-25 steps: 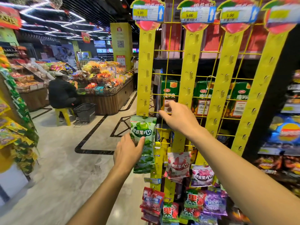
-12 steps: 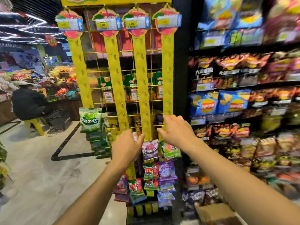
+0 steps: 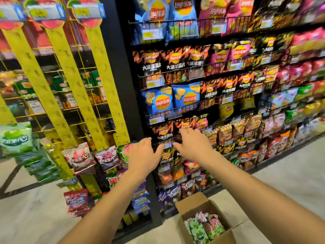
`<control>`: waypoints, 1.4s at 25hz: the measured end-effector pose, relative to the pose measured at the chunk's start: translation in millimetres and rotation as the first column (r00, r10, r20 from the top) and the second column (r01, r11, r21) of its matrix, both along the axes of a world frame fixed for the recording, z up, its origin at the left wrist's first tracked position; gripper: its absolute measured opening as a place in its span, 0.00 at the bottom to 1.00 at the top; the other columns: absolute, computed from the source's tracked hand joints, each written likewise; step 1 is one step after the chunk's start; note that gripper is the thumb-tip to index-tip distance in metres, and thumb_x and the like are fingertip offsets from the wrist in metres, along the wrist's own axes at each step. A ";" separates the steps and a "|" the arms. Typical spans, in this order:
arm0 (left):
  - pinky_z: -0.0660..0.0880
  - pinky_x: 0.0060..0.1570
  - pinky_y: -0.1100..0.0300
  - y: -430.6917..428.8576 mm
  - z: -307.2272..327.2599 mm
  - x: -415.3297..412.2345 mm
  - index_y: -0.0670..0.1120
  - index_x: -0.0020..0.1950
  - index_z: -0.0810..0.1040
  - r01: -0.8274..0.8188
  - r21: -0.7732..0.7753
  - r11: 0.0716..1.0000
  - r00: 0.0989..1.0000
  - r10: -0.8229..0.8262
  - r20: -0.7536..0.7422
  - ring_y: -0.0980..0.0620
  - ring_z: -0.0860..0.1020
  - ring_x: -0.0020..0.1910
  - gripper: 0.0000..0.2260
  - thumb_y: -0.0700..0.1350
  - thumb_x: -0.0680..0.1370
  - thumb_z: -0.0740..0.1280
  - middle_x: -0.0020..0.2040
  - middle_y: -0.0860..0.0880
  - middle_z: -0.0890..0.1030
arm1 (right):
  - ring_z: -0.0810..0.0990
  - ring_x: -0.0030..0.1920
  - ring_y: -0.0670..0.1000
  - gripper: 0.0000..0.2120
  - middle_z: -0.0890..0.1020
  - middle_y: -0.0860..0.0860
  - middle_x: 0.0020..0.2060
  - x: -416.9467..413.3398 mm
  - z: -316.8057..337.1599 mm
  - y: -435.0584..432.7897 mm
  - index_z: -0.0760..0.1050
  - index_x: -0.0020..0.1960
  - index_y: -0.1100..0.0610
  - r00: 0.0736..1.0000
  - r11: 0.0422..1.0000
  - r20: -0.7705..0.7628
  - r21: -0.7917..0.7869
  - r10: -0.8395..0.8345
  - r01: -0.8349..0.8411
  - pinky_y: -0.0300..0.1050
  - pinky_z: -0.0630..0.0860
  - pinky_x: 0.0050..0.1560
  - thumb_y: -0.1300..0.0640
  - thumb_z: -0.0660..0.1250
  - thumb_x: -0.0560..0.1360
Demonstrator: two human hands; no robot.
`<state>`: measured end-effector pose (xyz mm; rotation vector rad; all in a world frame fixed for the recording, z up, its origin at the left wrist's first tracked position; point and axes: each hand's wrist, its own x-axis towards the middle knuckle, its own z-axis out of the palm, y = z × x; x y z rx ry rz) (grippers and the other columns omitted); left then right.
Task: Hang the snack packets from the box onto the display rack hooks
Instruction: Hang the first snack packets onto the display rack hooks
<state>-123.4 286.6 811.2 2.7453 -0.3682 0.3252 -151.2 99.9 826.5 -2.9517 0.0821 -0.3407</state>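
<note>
Our left grip (image 3: 144, 155) and right grip (image 3: 191, 147) are both spread loose and hold nothing, raised side by side before the chip shelves (image 3: 193, 95). Below them, the snack packets (image 3: 205, 226) lie in the open cardboard box (image 3: 191, 201) on the floor (image 3: 290, 173). The yellow display rack (image 3: 73, 81) stands to our left, with hung packets (image 3: 79, 157) low on it.

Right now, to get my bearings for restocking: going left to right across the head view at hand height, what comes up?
green snack packet → red-and-white snack packet → purple snack packet → left hand → right hand
</note>
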 end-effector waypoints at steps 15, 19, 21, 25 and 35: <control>0.73 0.66 0.45 -159.2 -99.9 142.8 0.44 0.79 0.67 0.101 0.051 0.994 0.952 -0.082 -0.294 0.40 0.72 0.72 0.32 0.65 0.84 0.56 0.74 0.44 0.74 | 0.72 0.67 0.63 0.30 0.75 0.59 0.66 128.3 -95.4 -160.9 0.66 0.72 0.58 0.962 0.990 -0.235 -0.053 -0.140 0.132 0.59 0.74 0.64 0.38 0.59 0.80; 0.73 0.68 0.43 -180.3 -132.0 171.4 0.43 0.79 0.68 0.078 0.043 0.996 0.930 -0.057 -0.363 0.39 0.72 0.73 0.33 0.66 0.83 0.57 0.74 0.43 0.75 | 0.72 0.66 0.64 0.30 0.75 0.60 0.65 155.9 -126.9 -186.4 0.65 0.72 0.58 0.938 0.992 -0.321 -0.046 -0.129 0.120 0.60 0.74 0.63 0.38 0.59 0.80; 0.74 0.68 0.43 -192.7 -148.3 181.0 0.42 0.76 0.70 0.073 0.052 0.996 0.919 -0.047 -0.390 0.38 0.73 0.71 0.32 0.65 0.83 0.58 0.72 0.42 0.77 | 0.72 0.65 0.63 0.28 0.75 0.59 0.65 169.0 -145.3 -198.5 0.66 0.71 0.58 0.922 0.993 -0.370 -0.045 -0.118 0.109 0.60 0.73 0.63 0.39 0.58 0.81; 0.75 0.64 0.45 -220.3 -182.6 195.0 0.41 0.73 0.73 0.006 0.055 0.998 0.889 0.020 -0.457 0.38 0.75 0.68 0.31 0.65 0.83 0.58 0.69 0.41 0.78 | 0.70 0.68 0.63 0.30 0.73 0.59 0.68 194.2 -182.9 -226.8 0.64 0.74 0.57 0.883 0.998 -0.466 -0.013 -0.057 0.057 0.58 0.73 0.63 0.39 0.59 0.80; 0.74 0.66 0.42 -283.3 -260.2 189.0 0.44 0.74 0.72 -0.324 0.095 0.941 0.734 0.313 -0.602 0.36 0.75 0.68 0.29 0.64 0.83 0.59 0.69 0.40 0.78 | 0.72 0.67 0.63 0.29 0.74 0.60 0.67 241.0 -258.4 -297.7 0.65 0.74 0.58 0.788 0.965 -0.571 0.031 0.232 -0.261 0.57 0.73 0.64 0.41 0.59 0.80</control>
